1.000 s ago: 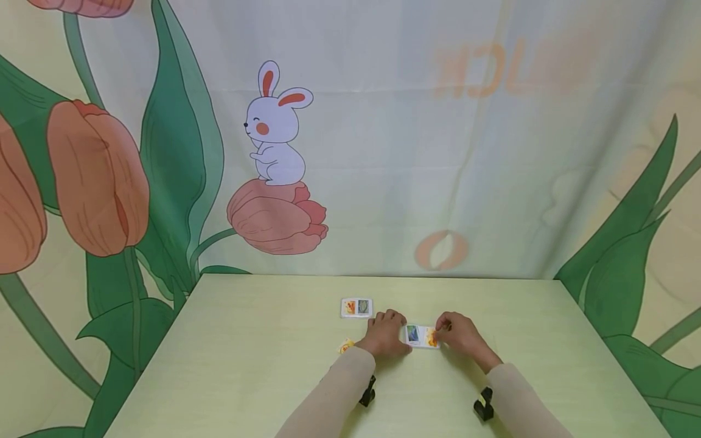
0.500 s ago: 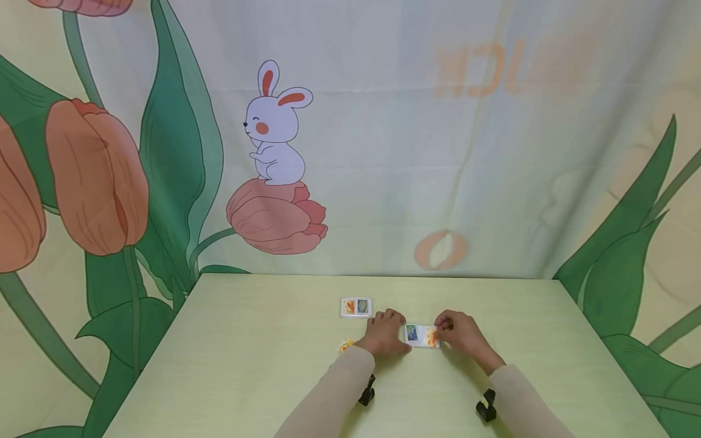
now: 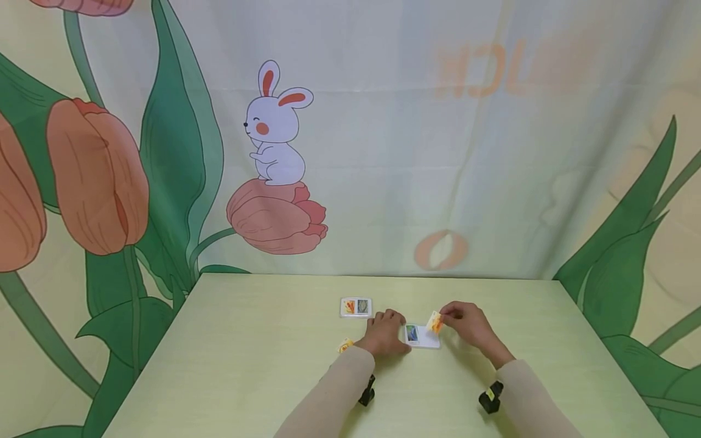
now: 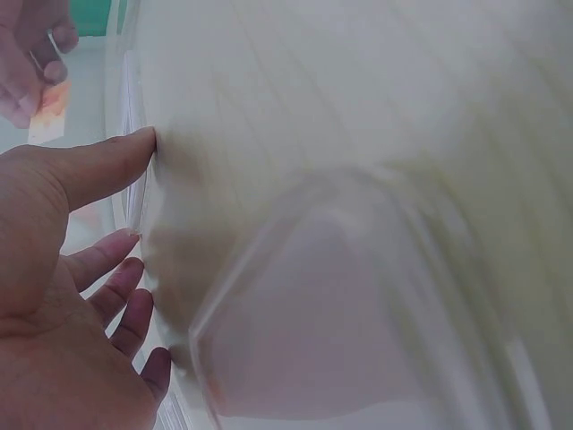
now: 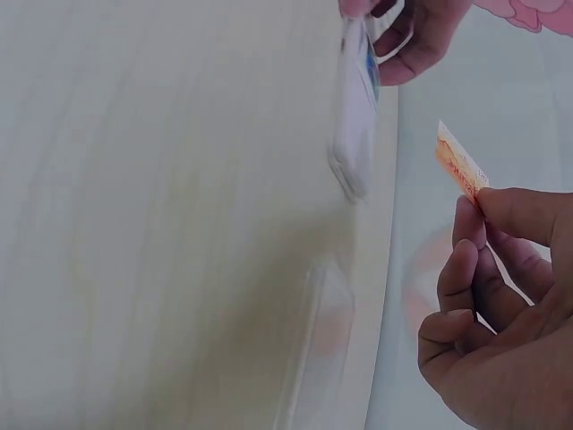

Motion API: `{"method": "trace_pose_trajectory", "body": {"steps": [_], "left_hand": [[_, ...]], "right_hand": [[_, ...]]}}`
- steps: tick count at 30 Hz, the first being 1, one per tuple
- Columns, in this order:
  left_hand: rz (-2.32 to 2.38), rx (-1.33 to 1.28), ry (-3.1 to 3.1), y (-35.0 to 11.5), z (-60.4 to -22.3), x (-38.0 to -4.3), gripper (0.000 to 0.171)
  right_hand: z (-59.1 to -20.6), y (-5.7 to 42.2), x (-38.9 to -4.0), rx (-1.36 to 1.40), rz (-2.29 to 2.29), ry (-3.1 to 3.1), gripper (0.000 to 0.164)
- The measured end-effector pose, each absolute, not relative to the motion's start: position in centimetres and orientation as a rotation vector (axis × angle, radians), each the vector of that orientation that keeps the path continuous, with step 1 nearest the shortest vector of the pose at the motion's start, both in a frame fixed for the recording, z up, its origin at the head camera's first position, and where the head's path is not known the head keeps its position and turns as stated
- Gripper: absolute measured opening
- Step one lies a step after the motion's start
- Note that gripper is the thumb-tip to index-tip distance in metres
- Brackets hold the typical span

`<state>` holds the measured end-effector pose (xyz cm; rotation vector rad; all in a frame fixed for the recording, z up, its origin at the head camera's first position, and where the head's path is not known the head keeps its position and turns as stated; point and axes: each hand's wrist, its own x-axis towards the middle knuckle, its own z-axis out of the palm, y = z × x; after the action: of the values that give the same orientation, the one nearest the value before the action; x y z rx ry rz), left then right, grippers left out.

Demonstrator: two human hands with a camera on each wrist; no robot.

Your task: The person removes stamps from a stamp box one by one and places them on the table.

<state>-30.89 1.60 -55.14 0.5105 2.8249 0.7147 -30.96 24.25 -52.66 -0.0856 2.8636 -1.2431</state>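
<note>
My right hand (image 3: pixel 465 323) pinches a small white-edged card with an orange picture (image 3: pixel 435 322) between thumb and forefinger. The card is tilted over the right end of a flat white case (image 3: pixel 429 339). A blue-green picture card (image 3: pixel 412 333) lies at the case's left end; the right half shows plain white. My left hand (image 3: pixel 384 333) holds the left end of the case, thumb at its near corner and fingers at the far one. In the right wrist view the orange card (image 5: pixel 460 163) stands up from the right fingertips, apart from the case (image 5: pixel 356 125).
Behind the left hand lies a second flat case (image 3: pixel 356 307) with an orange and a grey picture. A yellow piece (image 3: pixel 345 345) is partly hidden by the left wrist. The pale table (image 3: pixel 246 347) ends at a printed curtain (image 3: pixel 372 182). Black mounts sit at both wrists.
The right hand has lifted the orange picture card off the right end of the white case, moving up and slightly right, with the card now tilted. The left hand has stayed put.
</note>
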Motion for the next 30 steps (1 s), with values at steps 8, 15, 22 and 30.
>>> {"method": "trace_pose_trajectory", "body": {"steps": [8, 15, 22, 30], "left_hand": [[0.726, 0.519, 2.825, 1.5, -55.2, -30.9, 0.060], [0.712, 0.528, 2.832, 1.5, -55.4, -30.9, 0.059], [0.702, 0.527, 2.833, 1.5, -55.1, -30.8, 0.059], [0.713, 0.522, 2.832, 1.5, -55.1, -30.8, 0.059]], "right_hand": [[-52.4, 25.4, -32.3, -0.022, -1.329, 2.841, 0.013], [-52.9, 26.0, -33.1, 0.077, -1.323, 2.824, 0.018], [-53.4, 26.4, -33.5, 0.127, -1.275, 2.814, 0.020], [-54.5, 27.5, -33.9, 0.095, -1.254, 2.825, 0.024]]}}
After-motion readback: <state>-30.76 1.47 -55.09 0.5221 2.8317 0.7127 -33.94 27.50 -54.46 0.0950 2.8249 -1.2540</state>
